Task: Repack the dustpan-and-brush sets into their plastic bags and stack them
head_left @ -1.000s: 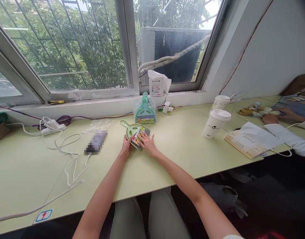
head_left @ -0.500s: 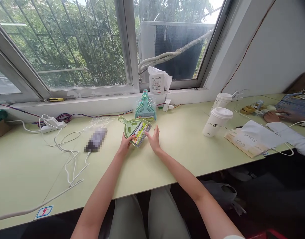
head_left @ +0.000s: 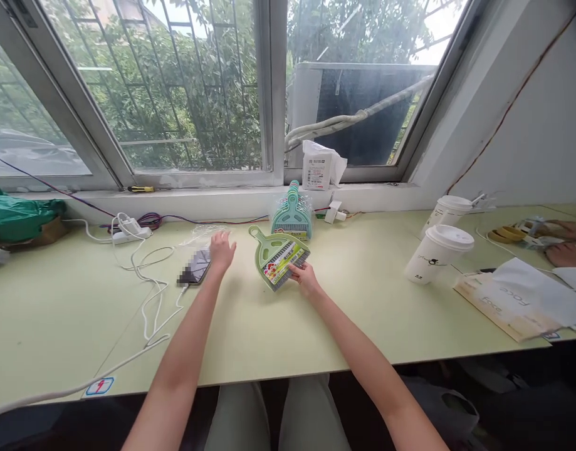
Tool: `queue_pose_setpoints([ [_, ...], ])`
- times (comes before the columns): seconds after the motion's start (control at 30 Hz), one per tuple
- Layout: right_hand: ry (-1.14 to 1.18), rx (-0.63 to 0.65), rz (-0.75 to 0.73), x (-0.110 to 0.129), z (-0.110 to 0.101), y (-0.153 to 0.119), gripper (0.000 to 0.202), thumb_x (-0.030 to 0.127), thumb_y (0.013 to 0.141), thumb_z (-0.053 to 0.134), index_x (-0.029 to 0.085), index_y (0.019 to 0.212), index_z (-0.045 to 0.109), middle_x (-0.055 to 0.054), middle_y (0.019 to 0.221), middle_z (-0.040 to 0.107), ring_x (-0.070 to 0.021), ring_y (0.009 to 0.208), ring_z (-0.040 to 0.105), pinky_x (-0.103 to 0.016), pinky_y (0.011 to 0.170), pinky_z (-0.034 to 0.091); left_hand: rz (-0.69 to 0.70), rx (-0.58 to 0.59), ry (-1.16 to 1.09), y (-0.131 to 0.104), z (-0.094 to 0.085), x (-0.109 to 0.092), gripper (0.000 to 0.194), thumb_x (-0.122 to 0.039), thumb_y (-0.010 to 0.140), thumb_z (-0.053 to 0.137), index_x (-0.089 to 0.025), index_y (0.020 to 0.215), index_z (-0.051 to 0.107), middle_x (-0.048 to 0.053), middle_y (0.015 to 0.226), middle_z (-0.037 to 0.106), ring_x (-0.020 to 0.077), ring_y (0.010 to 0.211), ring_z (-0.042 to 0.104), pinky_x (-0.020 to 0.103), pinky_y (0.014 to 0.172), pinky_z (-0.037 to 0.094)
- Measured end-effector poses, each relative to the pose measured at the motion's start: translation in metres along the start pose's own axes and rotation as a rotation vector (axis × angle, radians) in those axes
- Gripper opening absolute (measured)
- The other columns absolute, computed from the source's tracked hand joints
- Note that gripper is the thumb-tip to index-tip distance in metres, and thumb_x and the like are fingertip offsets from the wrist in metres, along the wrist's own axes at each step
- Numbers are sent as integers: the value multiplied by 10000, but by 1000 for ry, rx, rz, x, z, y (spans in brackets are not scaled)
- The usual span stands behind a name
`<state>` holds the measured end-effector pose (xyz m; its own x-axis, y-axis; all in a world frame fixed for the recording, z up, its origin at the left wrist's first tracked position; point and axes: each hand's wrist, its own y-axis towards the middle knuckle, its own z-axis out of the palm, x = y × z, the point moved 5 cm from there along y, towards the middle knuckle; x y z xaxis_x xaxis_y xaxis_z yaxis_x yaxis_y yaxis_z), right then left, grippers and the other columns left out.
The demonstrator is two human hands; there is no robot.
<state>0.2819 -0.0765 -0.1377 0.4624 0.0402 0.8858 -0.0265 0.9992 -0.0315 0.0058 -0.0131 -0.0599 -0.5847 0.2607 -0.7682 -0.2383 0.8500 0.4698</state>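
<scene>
**Desk by the window: hands, dustpan set, and surrounding items**

Right hand (head_left: 305,279): fingers closed on the near edge of a green dustpan set (head_left: 278,257), gripping it at the bristle end. The set lies on the pale green desk (head_left: 353,313), middle of the view, handle pointing up-left toward the window. A colourful printed label crosses its face.

Left hand (head_left: 220,250): open, fingers spread, holding nothing. It hovers over the desk to the left of the dustpan set, apart from it, just beside a phone (head_left: 193,273) and near a crumpled clear plastic bag (head_left: 200,233). Whether the fingertips touch the bag cannot be told.

Stack of teal dustpan sets (head_left: 292,213): wrapped in clear plastic, standing behind the green set, against the window sill.

White packet (head_left: 318,166): on the sill, above the teal stack.

White plug (head_left: 333,213): on the desk to the right of the teal stack.

White power strip (head_left: 130,232): far left of the desk, with white cables (head_left: 149,294) trailing toward the near edge; one runs to the phone.

Green bag (head_left: 15,213): at the far left edge.

Two white lidded paper cups (head_left: 435,250): right of centre, one behind the other.

Paper bag (head_left: 504,300): lying flat, right, near the desk's front edge.

Another person's hands (head_left: 563,250): far right, among small items on the desk.
</scene>
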Motion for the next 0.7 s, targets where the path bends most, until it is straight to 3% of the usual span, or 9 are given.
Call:
queue_pose_setpoints([
  [0.07,-13,-5,3,-1,-1,4,329,266,640,809,160,895,630,-81,976,724,-221,857,704,-377,795,598,49,38,252,23,-6,13,272,-213,687,675,-151,951,645,228,1215,578,374,1355,313,563,1106,151],
  [0.13,-22,-19,1,-1,-4,9,331,267,635,811,157,889,629,-85,966,724,-221,842,704,-376,779,601,66,143,408,38,-5,22,130,-222,704,650,-146,809,652,241,984,650,409,1250,445,608,1049,206],
  [0.23,-23,-40,-3,-2,-8,15,337,278,629,814,155,882,629,-91,959,724,-227,850,702,-379,779,603,86,234,456,46,5,23,149,-264,731,627,-166,618,622,188,658,623,397,1015,607,561,956,340],
  [0.3,-19,-53,-11,-2,-11,18,341,280,630,815,154,886,629,-95,969,723,-231,869,700,-383,795,600,106,252,452,42,15,17,201,-299,744,618,-181,582,620,158,579,592,367,923,639,496,909,395],
  [0.5,-73,-94,46,3,-27,22,278,200,651,800,149,868,636,-90,925,729,-237,849,710,-405,814,596,162,324,489,-16,46,-15,293,-392,838,529,-177,737,701,158,755,664,320,924,629,387,861,424],
  [0.6,-123,-104,151,8,-40,20,204,117,673,762,133,840,646,-86,870,738,-222,798,717,-380,791,600,151,304,455,-42,42,-25,356,-419,897,450,-184,866,715,142,835,681,310,945,614,381,865,417],
  [0.7,-134,-70,219,16,-53,16,179,47,694,717,115,851,664,-90,863,743,-204,764,720,-349,773,601,168,233,396,-53,33,-21,286,-390,839,574,-210,1034,679,134,1038,669,318,1112,536,385,933,389],
])
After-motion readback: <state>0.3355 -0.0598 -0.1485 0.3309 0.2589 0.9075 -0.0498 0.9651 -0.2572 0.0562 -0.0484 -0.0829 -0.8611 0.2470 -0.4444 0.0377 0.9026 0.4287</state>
